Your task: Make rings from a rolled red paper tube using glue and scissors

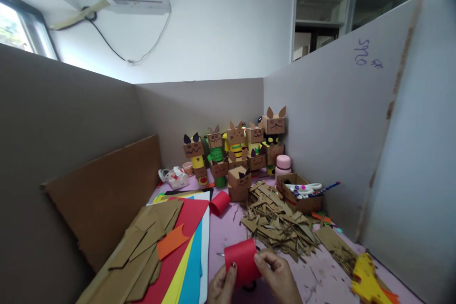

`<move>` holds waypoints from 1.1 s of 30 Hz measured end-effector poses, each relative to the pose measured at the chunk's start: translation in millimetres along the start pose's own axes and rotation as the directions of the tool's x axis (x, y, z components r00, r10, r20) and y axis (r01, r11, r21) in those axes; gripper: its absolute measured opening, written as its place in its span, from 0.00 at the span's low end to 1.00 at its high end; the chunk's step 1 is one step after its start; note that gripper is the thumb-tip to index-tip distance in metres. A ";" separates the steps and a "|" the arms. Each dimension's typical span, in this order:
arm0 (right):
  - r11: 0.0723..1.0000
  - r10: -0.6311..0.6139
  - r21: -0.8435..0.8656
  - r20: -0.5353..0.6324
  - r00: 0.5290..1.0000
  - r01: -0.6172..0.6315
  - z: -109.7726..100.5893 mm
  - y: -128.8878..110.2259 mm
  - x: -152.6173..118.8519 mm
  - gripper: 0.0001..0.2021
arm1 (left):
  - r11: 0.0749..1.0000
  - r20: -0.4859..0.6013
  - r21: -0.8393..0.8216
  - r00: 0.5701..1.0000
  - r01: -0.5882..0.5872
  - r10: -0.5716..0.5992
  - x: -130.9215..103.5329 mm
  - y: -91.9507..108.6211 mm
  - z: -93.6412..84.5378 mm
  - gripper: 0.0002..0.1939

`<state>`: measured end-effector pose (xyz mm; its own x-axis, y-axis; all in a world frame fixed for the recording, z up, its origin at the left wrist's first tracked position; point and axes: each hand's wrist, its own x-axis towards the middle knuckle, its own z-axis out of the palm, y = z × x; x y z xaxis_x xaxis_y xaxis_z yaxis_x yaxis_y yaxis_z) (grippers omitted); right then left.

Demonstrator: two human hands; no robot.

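Observation:
A curved piece of red paper (242, 257), bent like a tube, is held between my two hands above the table. My left hand (223, 286) pinches its lower left side with the thumb in front. At its right edge, my right hand (280, 276) grips it between thumb and fingers. Behind the paper, a thin metal tip (221, 254) sticks out on the left and a dark loop (250, 287) shows below; most of that object is hidden. Another red paper roll (220, 204) lies farther back, beside the stacked coloured sheets (192, 261).
Several cardboard animal figures (239, 185) stand at the back. Cardboard scraps (278, 218) are heaped on the right, near a box of pens and scissors (302, 203) and a pink bottle (283, 164). A yellow glue gun (366, 278) lies front right; cardboard pieces (138, 247) lie left.

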<state>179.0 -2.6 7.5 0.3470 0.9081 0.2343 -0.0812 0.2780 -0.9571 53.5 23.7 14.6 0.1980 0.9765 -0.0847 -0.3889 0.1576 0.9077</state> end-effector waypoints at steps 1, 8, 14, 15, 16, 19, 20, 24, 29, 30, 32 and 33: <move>1.000 0.003 0.002 -0.009 1.000 -0.003 0.3 0.4 -0.1 0.19 | 0.999 -0.006 -0.028 1.000 0.019 -0.019 0.3 -0.7 -1.5 0.22; 1.000 0.006 -0.004 -0.185 0.983 -0.007 -12.7 -2.6 5.4 0.18 | 0.946 -0.088 -0.260 0.971 0.193 -0.222 5.8 0.3 -20.5 0.09; 0.978 -0.134 -0.176 -0.119 0.984 0.112 -19.2 -6.0 1.0 0.12 | 0.859 -0.032 -0.367 0.918 0.358 -0.396 13.7 -2.2 -21.1 0.03; 0.956 -0.201 -0.234 -0.086 0.976 0.176 -15.1 -6.8 -2.7 0.15 | 0.845 -0.024 -0.382 0.910 0.373 -0.413 14.1 -2.5 -20.5 0.04; 0.928 -0.265 -0.288 -0.061 0.962 0.237 -10.7 -7.7 -6.4 0.15 | 0.831 -0.017 -0.396 0.902 0.390 -0.431 14.1 -2.2 -20.2 0.07; 0.859 -0.362 -0.393 -0.011 0.932 0.329 -2.7 -9.5 -13.0 0.11 | 0.783 0.015 -0.430 0.871 0.449 -0.491 12.8 2.8 -21.8 0.14; 0.849 -0.353 -0.419 0.008 0.936 0.323 -3.0 -9.5 -12.9 0.09 | 0.765 0.046 -0.444 0.864 0.467 -0.501 12.1 5.4 -22.7 0.14; 0.862 -0.253 -0.466 -0.052 0.966 0.201 -10.8 -9.0 -6.5 0.07 | 0.782 0.193 -0.455 0.905 0.426 -0.380 8.2 10.6 -22.2 0.21; 0.901 -0.263 -0.364 -0.018 0.965 0.238 -4.1 -15.3 -6.2 0.08 | 0.944 -0.010 -0.206 0.964 0.257 -0.265 3.2 2.5 -11.9 0.23; 0.912 -0.267 -0.333 -0.034 0.963 0.240 -1.2 -16.2 -7.4 0.09 | 0.954 -0.023 -0.173 0.968 0.243 -0.251 2.7 1.2 -10.5 0.23; 0.933 -0.257 -0.284 -0.090 0.962 0.223 3.3 -16.2 -9.4 0.10 | 0.969 -0.008 -0.136 0.978 0.206 -0.209 2.3 -0.2 -9.1 0.24; 0.940 -0.243 -0.271 -0.105 0.964 0.207 4.5 -15.3 -10.0 0.11 | 0.974 0.007 -0.117 0.981 0.192 -0.192 2.3 -0.5 -8.9 0.25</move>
<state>172.6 -14.5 20.5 0.4528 0.7753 0.4403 0.2489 0.3643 -0.8974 46.2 27.2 10.3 0.2758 0.9269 -0.2547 -0.4463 0.3581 0.8201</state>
